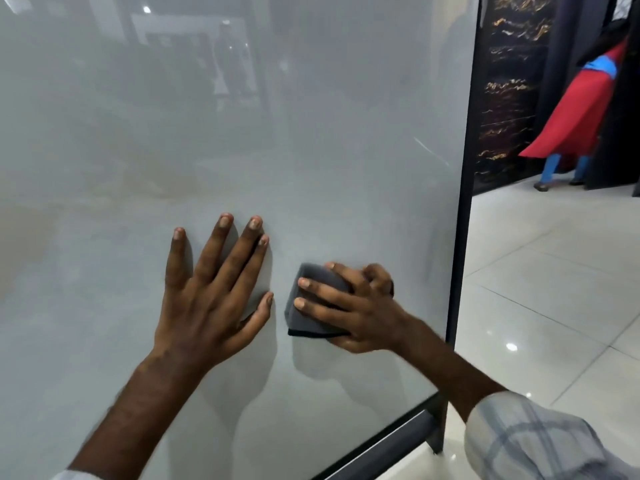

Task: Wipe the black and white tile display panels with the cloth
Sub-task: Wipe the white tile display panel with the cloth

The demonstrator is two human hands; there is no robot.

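Observation:
A large glossy white tile panel (311, 116) fills most of the view, standing upright in a dark metal frame (460, 237). My left hand (211, 289) lies flat against the panel with its fingers spread. Just to its right, my right hand (356, 306) holds a folded grey cloth (308, 299) against the panel's lower part, fingers over the top of the cloth and thumb beneath it. A black tile panel with gold veins (509, 91) stands further back at the upper right.
A shiny pale tiled floor (554, 289) stretches to the right of the panel. A person in a red garment with blue trousers (581, 116) stands at the far right beside dark panels. The frame's bottom rail (391, 441) runs along the panel's lower edge.

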